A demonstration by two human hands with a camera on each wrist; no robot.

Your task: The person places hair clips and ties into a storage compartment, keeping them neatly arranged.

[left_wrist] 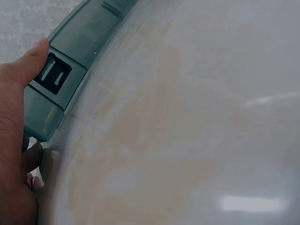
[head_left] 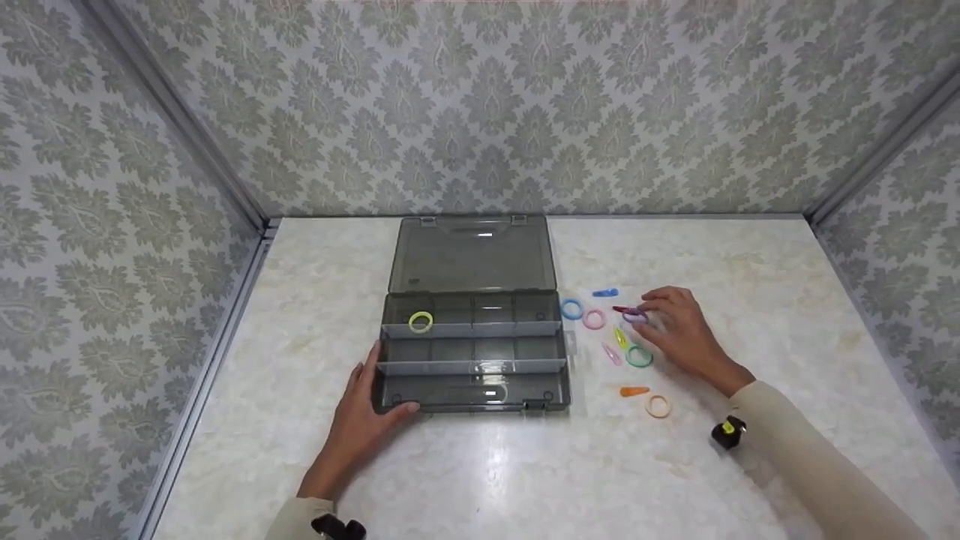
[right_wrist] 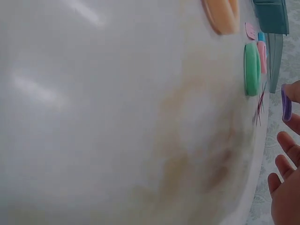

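A: Hands, two. Condition?

B: Left hand (head_left: 364, 412): at eight o'clock of the organizer box (head_left: 442, 390), gripping its near corner, thumb on the front wall, fingers along the side. Right hand (head_left: 682, 326): at three o'clock, pinching one purple hair tie (right_wrist: 287, 105) between thumb and finger; remaining fingers loosely bent, nothing in them.

A: Location of the tie?

B: Outside the box, toward its three o'clock, raised over the bench (head_left: 757, 277). Around it in the head view: red snap clip (head_left: 619, 308) at ten o'clock, pink hair tie (head_left: 595, 328) at nine, yellow snap clip (head_left: 619, 337) at seven, green hair tie (head_left: 640, 365) at six.

A: Risks?

B: Three, by judgement. Item: tie drops among its neighbours; cause, a pinch on only a small part of the band. Item: red clip or pink tie knocked aside; cause, close spacing under the fingers. Item: box swivels; cause, uneven pressure from a hold at one corner.

A: Appearance?

B: Tie: purple, plain, round; nearly edge-on in the right wrist view, a tall narrow loop. Fabric texture: cannot tell. Box: smoke-grey, translucent, three long rows, two pale dividers; lid (head_left: 472, 259) laid back at twelve o'clock; one yellow hair tie (head_left: 412, 322) at ten, back row.
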